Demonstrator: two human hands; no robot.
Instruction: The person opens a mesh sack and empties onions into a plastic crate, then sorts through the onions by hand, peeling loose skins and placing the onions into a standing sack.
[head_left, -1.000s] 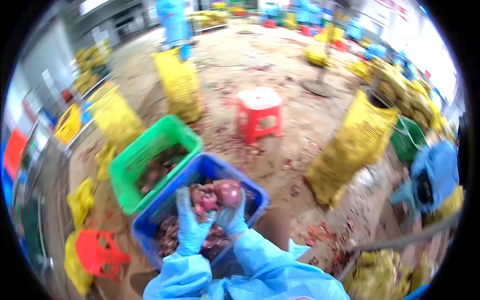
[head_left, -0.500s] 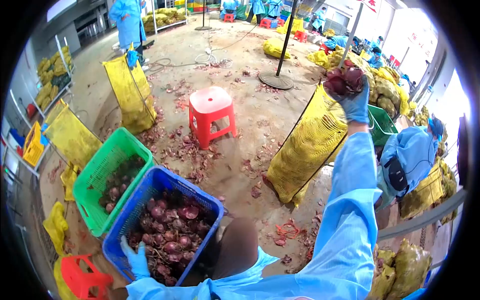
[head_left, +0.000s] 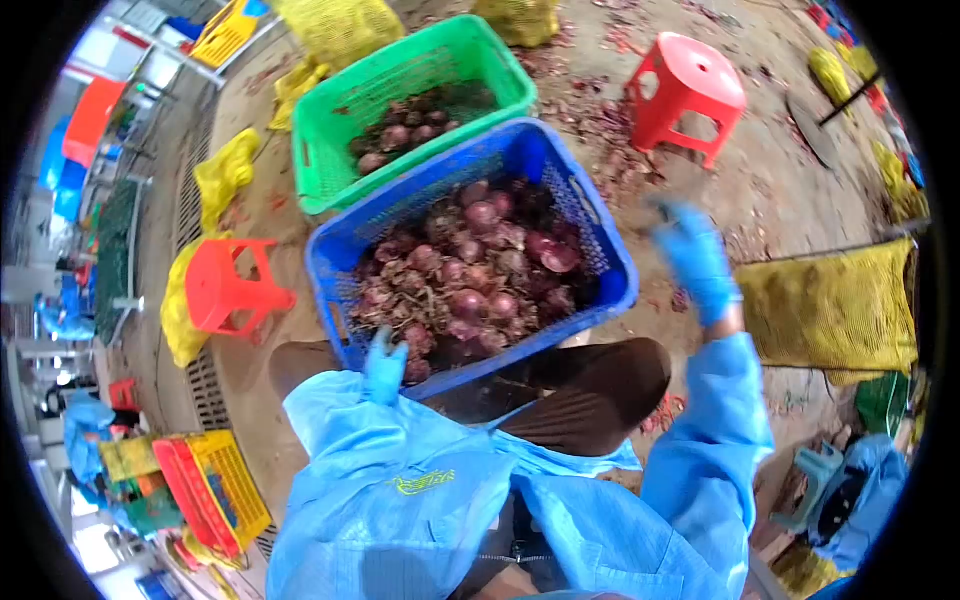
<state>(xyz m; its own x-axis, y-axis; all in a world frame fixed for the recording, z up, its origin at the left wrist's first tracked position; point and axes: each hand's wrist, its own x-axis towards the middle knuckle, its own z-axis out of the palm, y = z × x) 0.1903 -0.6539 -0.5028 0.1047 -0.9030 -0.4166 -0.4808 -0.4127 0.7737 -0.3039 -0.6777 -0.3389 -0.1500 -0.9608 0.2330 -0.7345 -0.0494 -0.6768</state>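
Observation:
A blue crate (head_left: pixel 600 290) full of red onions (head_left: pixel 470 275) stands in front of my knees. My left hand (head_left: pixel 384 370), in a blue glove, rests at the crate's near left edge beside the onions, its fingers apart and no onion in it. Out to the right of the crate, over the floor, is my right hand (head_left: pixel 695 262), also gloved. Motion blurs its fingertips; the fingers look spread and hold nothing that I can see. A green crate (head_left: pixel 312 160) with fewer onions touches the blue crate's far side.
A red stool (head_left: pixel 690 95) stands beyond the crates at the right, another red stool (head_left: pixel 230 285) at the left. A yellow mesh sack (head_left: pixel 830 310) is to the right of my right hand. Onion skins litter the floor. A person in blue (head_left: pixel 870 500) is at the lower right.
My right hand has come back from the yellow sack's mouth toward the blue crate, without the onions it held. The view has turned down and left.

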